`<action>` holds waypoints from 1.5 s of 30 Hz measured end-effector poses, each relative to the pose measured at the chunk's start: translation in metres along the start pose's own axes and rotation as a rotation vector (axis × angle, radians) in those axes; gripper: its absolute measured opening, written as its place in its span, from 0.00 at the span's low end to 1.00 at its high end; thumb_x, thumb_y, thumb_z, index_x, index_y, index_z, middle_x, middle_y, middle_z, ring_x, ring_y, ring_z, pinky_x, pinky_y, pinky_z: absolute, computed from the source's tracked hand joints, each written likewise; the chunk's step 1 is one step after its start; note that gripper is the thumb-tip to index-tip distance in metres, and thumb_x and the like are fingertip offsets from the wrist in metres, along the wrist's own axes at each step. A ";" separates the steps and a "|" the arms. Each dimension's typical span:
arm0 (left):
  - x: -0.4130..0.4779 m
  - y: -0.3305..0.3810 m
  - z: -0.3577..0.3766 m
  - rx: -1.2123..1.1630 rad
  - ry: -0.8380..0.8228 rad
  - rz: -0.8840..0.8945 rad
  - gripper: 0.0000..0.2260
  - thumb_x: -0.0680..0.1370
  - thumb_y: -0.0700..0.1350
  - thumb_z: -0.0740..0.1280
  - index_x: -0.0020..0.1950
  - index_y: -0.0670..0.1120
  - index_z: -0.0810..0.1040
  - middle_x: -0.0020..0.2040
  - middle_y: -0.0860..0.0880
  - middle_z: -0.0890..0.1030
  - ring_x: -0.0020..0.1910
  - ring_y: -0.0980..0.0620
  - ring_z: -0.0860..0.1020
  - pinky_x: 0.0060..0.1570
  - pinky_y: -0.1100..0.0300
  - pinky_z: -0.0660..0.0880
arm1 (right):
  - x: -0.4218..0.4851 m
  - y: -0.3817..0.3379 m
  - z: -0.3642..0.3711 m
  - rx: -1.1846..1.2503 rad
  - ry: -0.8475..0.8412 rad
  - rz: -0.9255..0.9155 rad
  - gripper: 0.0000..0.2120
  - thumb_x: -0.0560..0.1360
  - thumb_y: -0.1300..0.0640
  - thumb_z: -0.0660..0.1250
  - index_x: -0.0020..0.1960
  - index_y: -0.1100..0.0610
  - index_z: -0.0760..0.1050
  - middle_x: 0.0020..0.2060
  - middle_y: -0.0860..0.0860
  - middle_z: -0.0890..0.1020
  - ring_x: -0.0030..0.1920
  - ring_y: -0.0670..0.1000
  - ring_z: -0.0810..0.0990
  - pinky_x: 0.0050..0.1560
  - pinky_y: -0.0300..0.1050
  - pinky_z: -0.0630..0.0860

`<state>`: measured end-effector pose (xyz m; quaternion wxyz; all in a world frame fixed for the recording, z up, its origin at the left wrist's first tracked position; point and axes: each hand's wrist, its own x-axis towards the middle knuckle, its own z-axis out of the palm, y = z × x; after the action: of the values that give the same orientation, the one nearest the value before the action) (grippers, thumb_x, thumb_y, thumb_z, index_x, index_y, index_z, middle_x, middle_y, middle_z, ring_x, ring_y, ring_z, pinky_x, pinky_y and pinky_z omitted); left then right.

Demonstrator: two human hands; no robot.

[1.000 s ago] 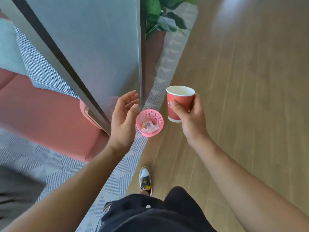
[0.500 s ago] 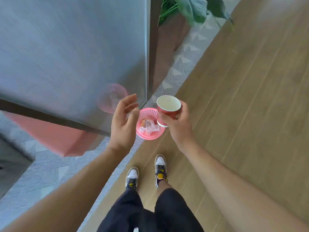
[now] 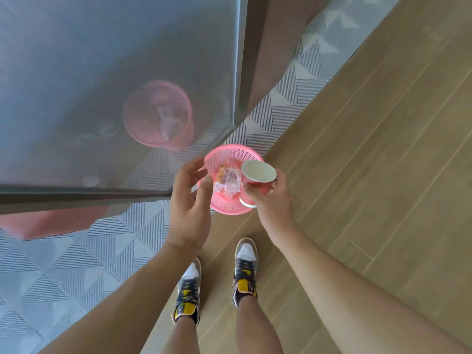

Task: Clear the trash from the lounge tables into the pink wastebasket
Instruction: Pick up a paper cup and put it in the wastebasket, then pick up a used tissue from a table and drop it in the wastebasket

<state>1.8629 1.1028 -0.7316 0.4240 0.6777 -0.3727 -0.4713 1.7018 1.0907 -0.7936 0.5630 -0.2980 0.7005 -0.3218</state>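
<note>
The pink wastebasket (image 3: 229, 155) stands on the floor right below my hands, where the patterned carpet meets the wood. Crumpled clear wrappers and an orange scrap (image 3: 227, 178) lie inside it. My right hand (image 3: 270, 200) grips a red paper cup (image 3: 258, 176) with a pale inside, held upright over the basket's right rim. My left hand (image 3: 190, 198) hovers at the basket's left rim, fingers spread, holding nothing.
A tall grey metal panel (image 3: 115, 85) rises on the left and mirrors the basket. Its lower edge runs just left of my left hand. A red seat (image 3: 51, 221) shows under it. Wood floor (image 3: 370, 149) spreads to the right. My feet (image 3: 217, 282) stand just behind the basket.
I have stepped up to the basket and it now lies directly beneath my hands. The cup has come down over its right rim. My left hand has lowered to its left rim.
</note>
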 end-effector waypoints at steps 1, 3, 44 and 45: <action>0.005 -0.020 0.003 0.009 0.003 -0.008 0.15 0.81 0.50 0.62 0.68 0.57 0.74 0.65 0.55 0.80 0.65 0.58 0.79 0.63 0.59 0.78 | 0.012 0.018 0.005 -0.011 -0.005 0.018 0.31 0.70 0.57 0.81 0.69 0.47 0.72 0.57 0.42 0.83 0.59 0.43 0.82 0.53 0.34 0.78; 0.011 -0.058 0.007 0.034 -0.001 -0.024 0.15 0.81 0.52 0.62 0.68 0.58 0.74 0.67 0.51 0.79 0.67 0.55 0.79 0.64 0.56 0.77 | 0.035 0.053 0.013 -0.033 -0.005 0.026 0.28 0.72 0.61 0.80 0.67 0.47 0.73 0.53 0.38 0.84 0.57 0.40 0.83 0.56 0.36 0.79; -0.265 0.228 -0.215 -0.235 0.516 0.320 0.22 0.80 0.55 0.61 0.74 0.51 0.72 0.72 0.58 0.78 0.73 0.54 0.76 0.72 0.38 0.73 | -0.366 -0.232 0.060 -0.077 -0.647 -0.642 0.25 0.78 0.36 0.60 0.71 0.45 0.72 0.69 0.48 0.79 0.71 0.45 0.77 0.74 0.51 0.74; -0.280 0.233 -0.232 -0.240 0.547 0.331 0.24 0.80 0.55 0.61 0.75 0.50 0.72 0.74 0.55 0.77 0.74 0.53 0.75 0.73 0.36 0.72 | -0.383 -0.233 0.066 -0.089 -0.682 -0.666 0.27 0.78 0.35 0.60 0.72 0.47 0.72 0.69 0.48 0.79 0.71 0.45 0.77 0.74 0.51 0.74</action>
<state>1.9819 1.3240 -0.3802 0.6558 0.6546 -0.2918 -0.2373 1.8519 1.2384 -0.3923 0.6136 -0.6185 0.3555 -0.3384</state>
